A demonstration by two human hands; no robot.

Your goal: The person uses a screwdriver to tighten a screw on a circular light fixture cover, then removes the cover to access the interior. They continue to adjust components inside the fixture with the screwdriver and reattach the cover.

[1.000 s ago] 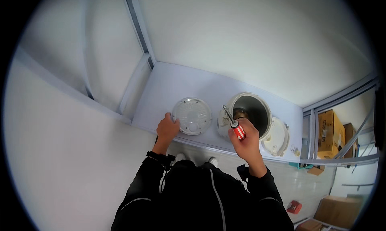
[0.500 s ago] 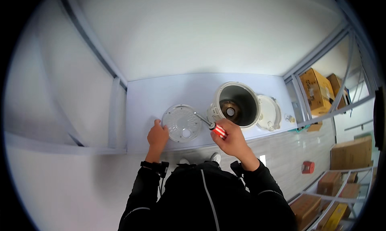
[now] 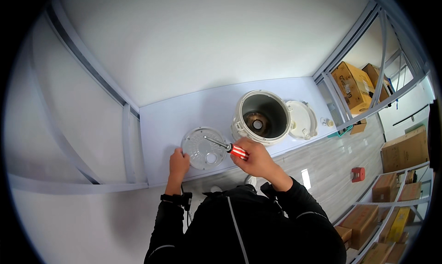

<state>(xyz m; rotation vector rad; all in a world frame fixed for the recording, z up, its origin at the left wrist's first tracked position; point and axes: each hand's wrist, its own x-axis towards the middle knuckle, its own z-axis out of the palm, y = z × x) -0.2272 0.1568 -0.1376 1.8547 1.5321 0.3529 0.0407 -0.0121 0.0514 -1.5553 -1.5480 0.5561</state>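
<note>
The left hand [image 3: 178, 165] is at the left edge of a round plate [image 3: 195, 150], which lies flat on the table [image 3: 179, 107]; I cannot tell if its fingers grip this edge. Above the plate, a red and white screwdriver [image 3: 239, 152] points its shaft to the left, held firmly in the right hand [image 3: 258, 160]. Beyond this hand stands an open pot [image 3: 276, 110], and just right of it lies a white lid [image 3: 301, 118].

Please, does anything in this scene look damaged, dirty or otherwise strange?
Yes: inside the open rice cooker, the bottom looks brown and blotchy against the grey inner wall. It may be stained, but I cannot tell why.
</note>
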